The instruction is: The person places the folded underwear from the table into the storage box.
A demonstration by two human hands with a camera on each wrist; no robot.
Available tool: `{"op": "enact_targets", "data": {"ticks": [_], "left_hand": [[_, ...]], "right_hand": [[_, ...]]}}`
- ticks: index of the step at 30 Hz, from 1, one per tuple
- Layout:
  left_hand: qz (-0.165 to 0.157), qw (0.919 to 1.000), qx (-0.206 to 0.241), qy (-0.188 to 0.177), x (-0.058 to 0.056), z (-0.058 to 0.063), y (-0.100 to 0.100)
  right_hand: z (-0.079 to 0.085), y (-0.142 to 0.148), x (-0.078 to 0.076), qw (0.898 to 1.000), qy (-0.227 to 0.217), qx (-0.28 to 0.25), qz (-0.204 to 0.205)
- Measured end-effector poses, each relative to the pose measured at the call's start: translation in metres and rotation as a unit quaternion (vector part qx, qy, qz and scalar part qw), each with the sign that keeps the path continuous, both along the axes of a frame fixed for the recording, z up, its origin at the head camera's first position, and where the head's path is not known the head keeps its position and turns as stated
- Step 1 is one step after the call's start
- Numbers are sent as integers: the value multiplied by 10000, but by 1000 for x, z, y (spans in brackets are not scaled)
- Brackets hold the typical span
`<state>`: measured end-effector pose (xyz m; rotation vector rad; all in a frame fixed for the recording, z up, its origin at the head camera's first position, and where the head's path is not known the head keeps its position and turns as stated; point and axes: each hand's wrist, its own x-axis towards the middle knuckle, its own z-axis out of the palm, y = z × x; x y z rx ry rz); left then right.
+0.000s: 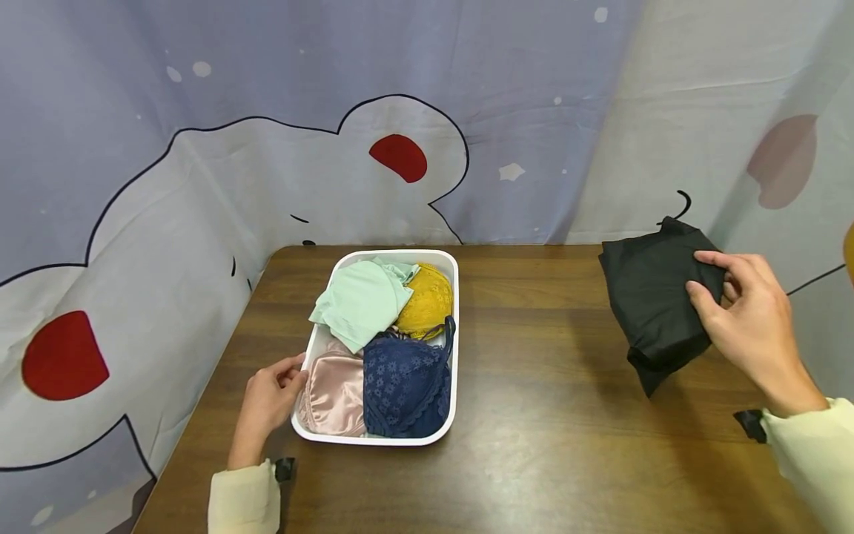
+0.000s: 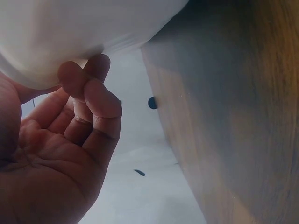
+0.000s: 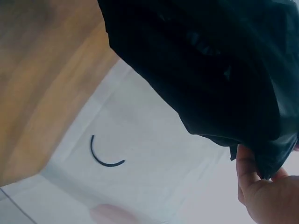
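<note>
A white rectangular bin (image 1: 375, 440) stands on the table, filled with folded garments. Inside it are a mint-green cloth garment (image 1: 363, 295), a mustard lace bra (image 1: 427, 300), a pink satin bra (image 1: 336, 393) and a navy lace bra (image 1: 403, 386). At the bin's left side, my left hand (image 1: 270, 397) grips the edge with curled fingers; in the left wrist view the fingertips (image 2: 100, 100) touch its white wall. Over the table's right side, my right hand (image 1: 750, 319) pinches a thin black cloth piece (image 1: 657, 297) by its right edge. The cloth hangs loosely, with a baggy fold in the right wrist view.
The brown wooden table (image 1: 534, 415) extends between the bin and the black cloth. A printed curtain (image 1: 520, 89) rises along the back and both sides. Dark straps (image 1: 285, 469) show at both sleeve cuffs.
</note>
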<state>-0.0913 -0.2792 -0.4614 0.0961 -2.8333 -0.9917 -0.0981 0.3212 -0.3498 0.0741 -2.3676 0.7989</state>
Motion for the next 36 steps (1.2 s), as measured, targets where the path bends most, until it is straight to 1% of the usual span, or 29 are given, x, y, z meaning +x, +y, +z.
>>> {"op": "enact_targets", "data": {"ticks": [6, 9, 17, 21, 25, 28, 32, 36], "left_hand": [[19, 10000, 12, -10, 1, -1, -2], [24, 10000, 0, -11, 2, -1, -2], [-5, 10000, -32, -17, 1, -2, 0], [15, 10000, -6, -7, 1, -3, 2], [14, 9999, -45, 114, 0, -2, 3], [22, 9999, -45, 161, 0, -1, 3], [37, 9998, -68, 184, 0, -1, 3], [40, 9995, -122, 272, 1, -2, 2]], "right_hand": [[9, -14, -7, 9983, 454, -100, 359], [13, -23, -10, 9969, 612, -94, 476], [26, -46, -19, 9929, 835, -66, 839], [26, -52, -24, 9919, 891, -130, 900], [25, -62, -28, 9899, 997, -268, 968], [26, -74, -32, 9874, 1008, -461, 1130], [31, -94, -37, 9798, 940, -907, 1512], [46, -124, -36, 9655, 955, -1338, 2018]]}}
